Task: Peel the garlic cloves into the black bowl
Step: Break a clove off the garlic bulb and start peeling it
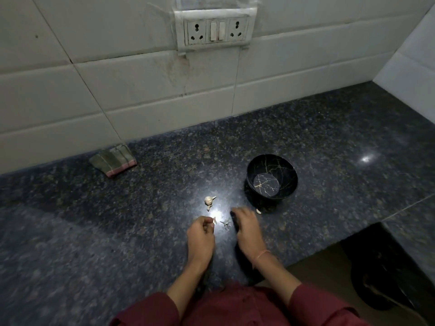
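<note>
The black bowl (286,167), veined with gold lines, stands empty on the dark granite counter (329,142). A partly broken garlic bulb (209,200) lies left of it, with a small piece just below. One loose clove (259,211) rests at the bowl's near foot. My left hand (201,235) pinches a garlic clove (214,220) at its fingertips. My right hand (248,229) lies knuckles up beside it, curled over a dark narrow object (235,222) that looks like a knife handle. Thin peel scraps (226,224) lie between the hands.
A folded cloth (113,160) sits at the back left against the tiled wall. A socket panel (215,29) is on the wall above. The counter's edge steps in at the right (317,252), with a dark container (388,278) on the floor below.
</note>
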